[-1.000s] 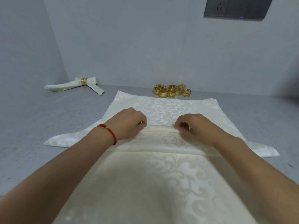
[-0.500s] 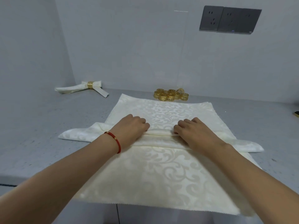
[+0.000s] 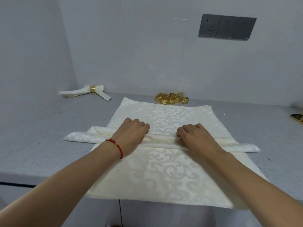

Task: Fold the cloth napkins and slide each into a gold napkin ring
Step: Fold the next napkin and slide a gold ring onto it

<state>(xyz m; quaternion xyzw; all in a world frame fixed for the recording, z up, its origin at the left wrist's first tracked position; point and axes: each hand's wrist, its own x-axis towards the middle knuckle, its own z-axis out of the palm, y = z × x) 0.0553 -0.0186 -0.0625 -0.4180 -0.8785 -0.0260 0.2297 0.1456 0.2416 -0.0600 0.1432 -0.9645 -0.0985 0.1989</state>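
Cream damask napkin [image 3: 164,174] with a swirly leaf pattern is spread on the grey counter [image 3: 41,145], near edge hanging over the front. It's rolled into a long band [image 3: 161,139] across the middle, ends poking out left and right. Left hand [image 3: 131,135] and right hand [image 3: 195,136] both have fingers curled onto that band, gripping it. Gold rings [image 3: 172,98] are clustered at the far edge, and one finished napkin [image 3: 82,92] sits far left.

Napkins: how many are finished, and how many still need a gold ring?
One finished napkin lies by the back wall in its gold ring. In hand: the left hand and right hand hold a rolled napkin atop the flat stack. It still needs a ring from the loose pile. I can't count the stacked napkins left.
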